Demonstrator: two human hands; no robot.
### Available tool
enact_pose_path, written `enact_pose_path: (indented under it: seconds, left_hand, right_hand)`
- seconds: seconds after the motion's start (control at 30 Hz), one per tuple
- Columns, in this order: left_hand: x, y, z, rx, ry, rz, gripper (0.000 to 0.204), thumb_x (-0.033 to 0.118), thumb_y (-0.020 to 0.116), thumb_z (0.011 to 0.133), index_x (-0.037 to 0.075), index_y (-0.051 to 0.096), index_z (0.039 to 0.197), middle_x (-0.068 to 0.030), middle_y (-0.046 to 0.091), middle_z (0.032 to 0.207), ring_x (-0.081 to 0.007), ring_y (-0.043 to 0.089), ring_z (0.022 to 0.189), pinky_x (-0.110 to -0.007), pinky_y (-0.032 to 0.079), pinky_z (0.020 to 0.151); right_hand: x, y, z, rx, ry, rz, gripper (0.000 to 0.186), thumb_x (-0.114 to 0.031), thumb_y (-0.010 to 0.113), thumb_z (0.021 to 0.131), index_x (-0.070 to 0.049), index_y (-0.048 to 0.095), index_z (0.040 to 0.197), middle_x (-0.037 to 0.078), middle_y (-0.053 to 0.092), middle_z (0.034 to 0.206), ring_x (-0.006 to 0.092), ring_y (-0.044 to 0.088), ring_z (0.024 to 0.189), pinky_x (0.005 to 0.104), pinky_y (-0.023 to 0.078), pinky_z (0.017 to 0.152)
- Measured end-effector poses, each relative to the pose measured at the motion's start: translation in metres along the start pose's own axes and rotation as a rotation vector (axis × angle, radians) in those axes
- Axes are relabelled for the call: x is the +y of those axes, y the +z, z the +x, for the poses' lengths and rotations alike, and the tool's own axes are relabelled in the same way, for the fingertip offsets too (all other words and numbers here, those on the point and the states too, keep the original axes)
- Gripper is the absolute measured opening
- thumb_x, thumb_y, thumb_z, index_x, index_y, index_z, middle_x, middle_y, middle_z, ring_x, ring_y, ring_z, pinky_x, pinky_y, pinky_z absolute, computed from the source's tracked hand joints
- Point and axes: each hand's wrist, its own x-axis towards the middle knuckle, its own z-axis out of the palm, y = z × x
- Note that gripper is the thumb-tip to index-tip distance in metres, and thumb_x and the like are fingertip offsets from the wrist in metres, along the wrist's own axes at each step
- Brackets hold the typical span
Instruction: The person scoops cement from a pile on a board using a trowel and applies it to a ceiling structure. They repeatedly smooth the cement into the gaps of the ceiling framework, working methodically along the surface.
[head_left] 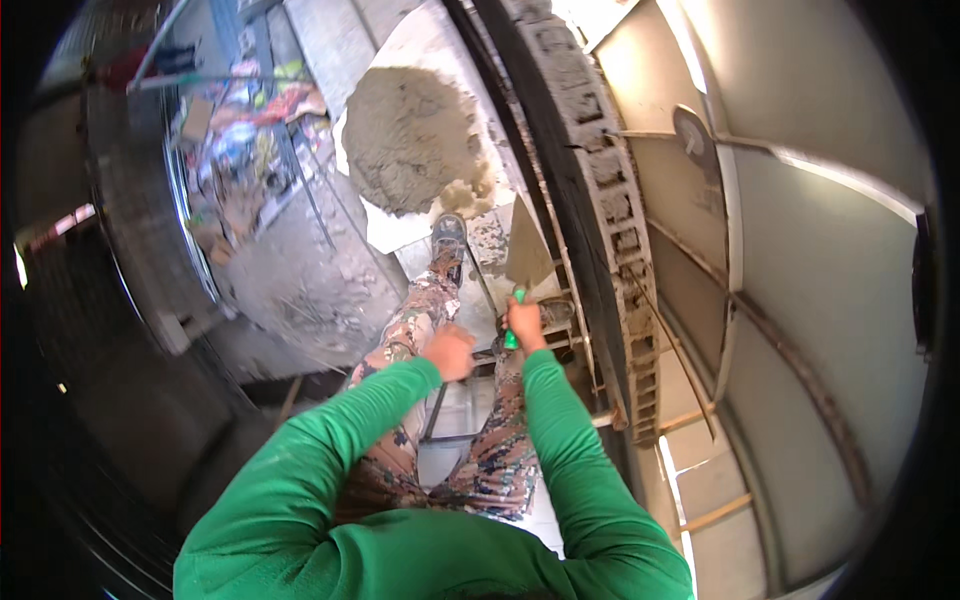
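My right hand (524, 322) is wrapped round the green handle of a trowel (530, 252). The trowel's broad, mortar-coloured blade points away from me, beside the dark beam. My left hand (452, 352) is curled into a loose fist over my knees, with nothing visible in it. Beyond my forward boot (449, 236) lies a large heap of wet grey mortar (410, 140) on a pale sheet (400, 232).
A long dark beam (575, 195) and a row of hollow blocks (610, 170) run along my right. Tall panels (820, 270) stand farther right. On the left are a pile of mixed rubbish (240, 150) and grey rubble (310, 290). Metal bars (437, 412) cross below my legs.
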Motion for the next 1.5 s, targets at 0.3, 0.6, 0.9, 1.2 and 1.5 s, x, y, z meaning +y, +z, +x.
enact_pose_path:
  seconds: [0.3, 0.6, 0.9, 1.2, 1.5]
  left_hand:
    - [0.031, 0.055, 0.066, -0.039, 0.038, -0.569, 0.031, 0.022, 0.059, 0.073, 0.004, 0.065, 0.097, -0.0146, 0.066, 0.098, -0.0332, 0.062, 0.097, -0.051, 0.047, 0.077]
    - [0.026, 0.025, 0.056, 0.232, 0.072, -0.964, 0.033, 0.025, 0.059, 0.077, 0.007, 0.065, 0.104, -0.0173, 0.064, 0.106, -0.0345, 0.06, 0.101, -0.049, 0.046, 0.083]
    - [0.009, 0.005, 0.047, 0.219, 0.052, -1.042, 0.034, 0.026, 0.059, 0.081, 0.007, 0.063, 0.109, -0.0177, 0.063, 0.11, -0.0347, 0.059, 0.104, -0.047, 0.045, 0.086]
    - [0.002, -0.014, 0.044, 0.209, 0.051, -1.075, 0.036, 0.027, 0.058, 0.084, 0.007, 0.062, 0.114, -0.0182, 0.062, 0.115, -0.0349, 0.057, 0.107, -0.045, 0.043, 0.09]
    - [-0.002, -0.051, 0.067, 0.131, 0.281, -1.081, 0.023, 0.019, 0.059, 0.08, 0.002, 0.068, 0.093, -0.0179, 0.068, 0.096, -0.0327, 0.066, 0.088, -0.043, 0.052, 0.074]
  right_hand:
    - [-0.114, 0.153, 0.165, -0.14, -0.242, -0.32, 0.029, -0.025, 0.063, 0.085, -0.002, 0.056, 0.069, 0.004, 0.052, 0.053, 0.0154, 0.046, 0.042, 0.0362, 0.039, 0.043]
    - [0.028, 0.362, 0.171, -0.349, -0.343, -1.013, 0.045, -0.037, 0.062, 0.081, 0.007, 0.064, 0.091, 0.03, 0.065, 0.089, 0.0462, 0.062, 0.092, 0.0473, 0.049, 0.083]
    - [0.011, 0.441, 0.257, -0.113, -0.599, -0.824, 0.042, -0.034, 0.068, 0.079, 0.008, 0.062, 0.074, 0.029, 0.063, 0.074, 0.042, 0.065, 0.07, 0.0468, 0.049, 0.065]
    - [-0.059, 0.353, 0.189, -0.578, 0.055, -0.125, 0.024, -0.024, 0.052, 0.094, -0.008, 0.049, 0.077, 0.0, 0.046, 0.061, 0.0099, 0.04, 0.045, 0.0263, 0.037, 0.042]
    - [-0.188, 0.237, 0.149, -0.815, 0.17, -0.231, 0.027, -0.032, 0.055, 0.089, -0.006, 0.051, 0.082, 0.0, 0.043, 0.056, 0.0111, 0.037, 0.038, 0.0258, 0.035, 0.039]
